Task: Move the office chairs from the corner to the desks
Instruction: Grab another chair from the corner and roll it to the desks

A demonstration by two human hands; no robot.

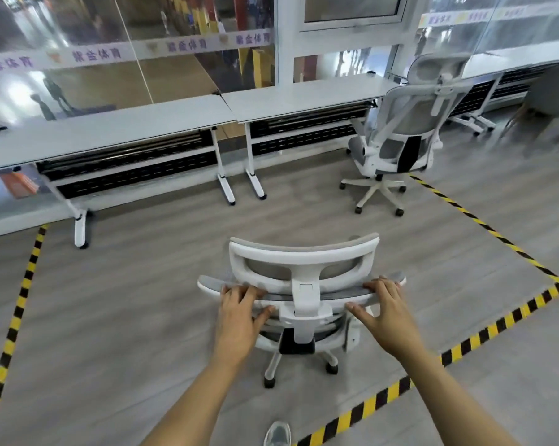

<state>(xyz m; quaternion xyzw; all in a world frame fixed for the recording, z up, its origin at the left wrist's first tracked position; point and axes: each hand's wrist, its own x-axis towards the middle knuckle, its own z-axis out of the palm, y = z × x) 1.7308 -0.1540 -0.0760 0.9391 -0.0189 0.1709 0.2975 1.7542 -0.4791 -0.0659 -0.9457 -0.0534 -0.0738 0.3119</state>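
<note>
Head view: fingers (239,292) clamped on white mesh-backed office chair (304,275); risked veering off beyond grip, castors swivelling.

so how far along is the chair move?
Done: one white mesh office chair already sits at the right-hand desk. In hand: a second chair stands on the open floor inside the yellow-black floor tape, with the left hand and right hand on the top of its backrest. Left: rolling it up to the left desk, which has no chair.
</note>
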